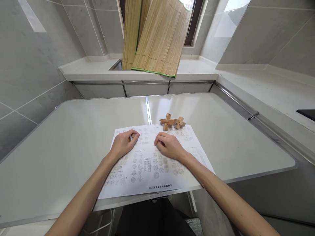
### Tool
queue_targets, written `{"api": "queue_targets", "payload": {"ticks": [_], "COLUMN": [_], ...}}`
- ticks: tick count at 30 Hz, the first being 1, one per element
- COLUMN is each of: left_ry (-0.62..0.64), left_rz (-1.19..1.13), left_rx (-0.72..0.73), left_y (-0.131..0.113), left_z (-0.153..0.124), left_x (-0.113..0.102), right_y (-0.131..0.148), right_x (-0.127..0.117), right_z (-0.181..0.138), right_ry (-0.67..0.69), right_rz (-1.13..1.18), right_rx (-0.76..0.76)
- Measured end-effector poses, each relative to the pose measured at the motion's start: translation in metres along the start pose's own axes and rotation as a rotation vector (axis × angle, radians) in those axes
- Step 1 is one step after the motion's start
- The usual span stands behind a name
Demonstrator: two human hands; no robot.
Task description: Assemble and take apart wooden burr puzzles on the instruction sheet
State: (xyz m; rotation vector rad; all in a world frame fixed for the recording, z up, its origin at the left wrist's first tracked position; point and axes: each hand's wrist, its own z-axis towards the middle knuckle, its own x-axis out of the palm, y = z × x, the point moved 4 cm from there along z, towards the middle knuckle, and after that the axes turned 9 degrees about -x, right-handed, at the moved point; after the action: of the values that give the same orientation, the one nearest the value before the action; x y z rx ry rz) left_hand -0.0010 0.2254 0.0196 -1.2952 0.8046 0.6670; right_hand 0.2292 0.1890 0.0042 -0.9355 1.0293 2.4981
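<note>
1. The left hand lies palm down on the paper — its fingers are curled in loosely and hold nothing.
2. The right hand lies on the paper too, near the left one. Its fingers are bent the same way, with nothing in them.
3. The paper lies flat at the middle of the tabletop's near edge, and it is full of small printed drawings.
4. Two wooden puzzles touch each other at the paper's far edge — near the right hand, but apart from it.
5. A bamboo mat leans on the counter past the tabletop's far edge.
</note>
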Motion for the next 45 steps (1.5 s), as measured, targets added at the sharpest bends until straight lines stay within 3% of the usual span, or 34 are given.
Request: {"api": "queue_targets", "payload": {"ticks": [28, 40, 45], "left_ry": [-0.010, 0.002, 0.029], "left_rz": [0.015, -0.350, -0.324], "left_rx": [0.037, -0.159, -0.158], "left_y": [0.000, 0.012, 0.015], "left_z": [-0.005, 0.003, 0.007], "left_x": [0.002, -0.012, -0.012], "right_y": [0.004, 0.001, 0.002], "right_x": [0.001, 0.002, 0.002], "right_z": [0.000, 0.000, 0.001], "right_ry": [0.009, 0.021, 0.019], "right_rz": [0.003, 0.038, 0.046], "right_rx": [0.015, 0.049, 0.060]}}
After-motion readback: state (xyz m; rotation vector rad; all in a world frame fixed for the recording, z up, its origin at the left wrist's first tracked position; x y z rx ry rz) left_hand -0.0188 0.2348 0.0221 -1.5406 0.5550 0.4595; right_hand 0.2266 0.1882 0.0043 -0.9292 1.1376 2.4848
